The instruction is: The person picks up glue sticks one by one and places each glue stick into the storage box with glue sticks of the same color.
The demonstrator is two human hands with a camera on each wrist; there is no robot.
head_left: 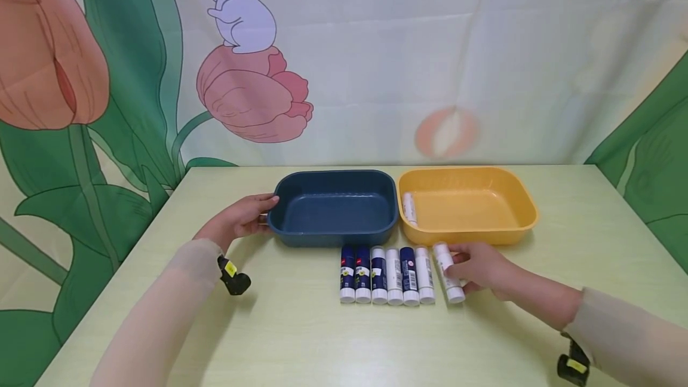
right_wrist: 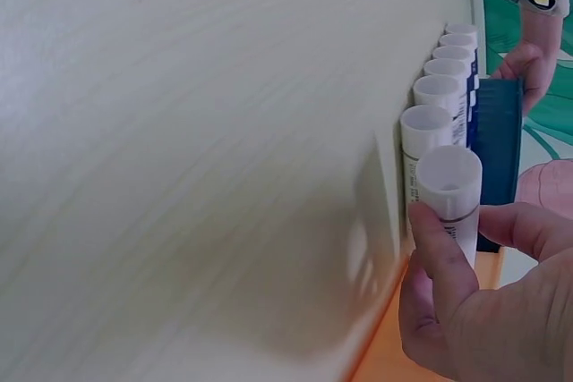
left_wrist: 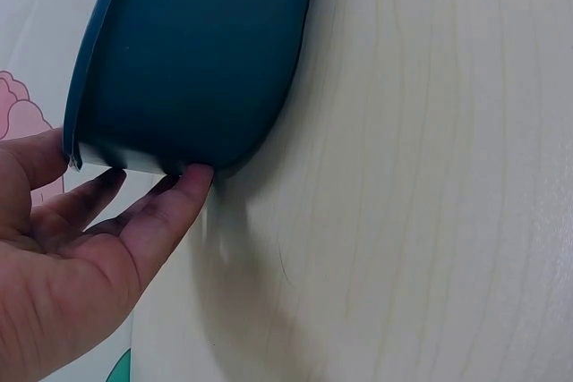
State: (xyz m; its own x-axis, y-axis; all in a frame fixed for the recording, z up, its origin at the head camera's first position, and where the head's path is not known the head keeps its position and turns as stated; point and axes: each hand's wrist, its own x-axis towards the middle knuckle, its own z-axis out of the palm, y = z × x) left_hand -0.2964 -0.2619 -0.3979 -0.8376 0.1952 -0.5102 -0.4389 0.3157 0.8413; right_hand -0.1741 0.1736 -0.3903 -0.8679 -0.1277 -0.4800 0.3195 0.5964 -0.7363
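My right hand (head_left: 481,267) pinches a white glue stick (head_left: 448,273) between thumb and fingers, tilted, just in front of the yellow bin (head_left: 467,236). In the right wrist view its round white end (right_wrist: 449,172) faces the camera. My left hand (head_left: 244,215) holds the left end of the dark blue bin (head_left: 333,239). The left wrist view shows the thumb at that bin's rim and the other fingertips (left_wrist: 199,176) against its outer wall. A row of several navy and white glue sticks (head_left: 394,276) lies left of the held one. Another white glue stick (head_left: 409,208) lies inside the yellow bin.
The two bins stand side by side near the back of the pale table (head_left: 301,339). Behind them hangs a printed curtain (head_left: 365,76) with flowers and a white animal. A small black camera is worn on each wrist.
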